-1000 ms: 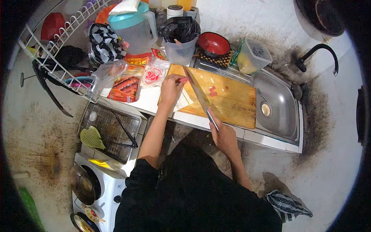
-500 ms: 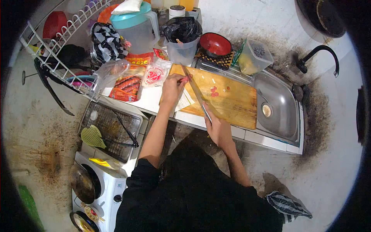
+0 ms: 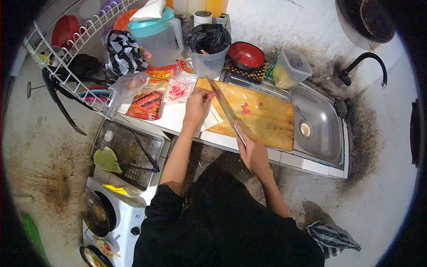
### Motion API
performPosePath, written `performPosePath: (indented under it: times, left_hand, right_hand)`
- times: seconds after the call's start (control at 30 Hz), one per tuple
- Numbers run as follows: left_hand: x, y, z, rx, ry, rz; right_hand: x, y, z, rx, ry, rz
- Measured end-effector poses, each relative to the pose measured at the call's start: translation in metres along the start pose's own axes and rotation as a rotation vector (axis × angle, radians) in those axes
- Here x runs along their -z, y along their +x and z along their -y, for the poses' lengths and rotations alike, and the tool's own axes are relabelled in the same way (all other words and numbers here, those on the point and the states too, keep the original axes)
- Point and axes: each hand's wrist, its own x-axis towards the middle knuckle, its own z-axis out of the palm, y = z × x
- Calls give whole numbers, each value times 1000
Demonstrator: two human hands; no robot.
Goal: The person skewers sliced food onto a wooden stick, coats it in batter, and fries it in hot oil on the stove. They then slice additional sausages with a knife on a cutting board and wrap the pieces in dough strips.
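Our right hand (image 3: 254, 156) is closed round the handle of the knife (image 3: 226, 107), blade slanting up and left over the chopping board (image 3: 264, 128). Our left hand (image 3: 195, 106) is nearly shut, fingertips pinching a small red piece (image 3: 211, 94), maybe sausage, at the board's left end. Blade sits right by the piece; can't tell if it touches. Round red slices (image 3: 245, 109) lie together mid-board, well apart from the blade, with a few pale bits (image 3: 244, 96) near them. Board rests on the desk (image 3: 172, 119) next to the sink (image 3: 328, 153); an open-looking sausage packet (image 3: 146, 104) lies left of our left hand, though we can't confirm it's open. We judge the step as slicing, partway through. Next stroke calls for a firm pinch, fingertips clear of the edge, and the blade square across the piece.
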Motion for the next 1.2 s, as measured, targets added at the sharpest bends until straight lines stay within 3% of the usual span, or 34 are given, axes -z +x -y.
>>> performPosePath:
  times: [0.13,0.27,0.43,0.53,0.9,0.97,1.2]
  left_hand:
    - [1,1,0,28,-23,13]
    - [1,2,2,26,0,27]
    - [0,4,4,24,5,33]
    - [-3,4,8,14,-14,21]
    - [14,5,1,-114,162,85]
    - [13,4,-1,17,86,71]
    - [15,4,1,82,81,61]
  right_hand:
    - [5,0,6,-149,13,150]
    - [1,1,1,-107,48,132]
    - [1,14,2,-198,19,293]
    - [-15,17,-9,-117,38,178]
    - [-2,10,2,-100,-51,149]
    - [2,7,4,-101,-46,141]
    - [7,5,6,-93,4,142]
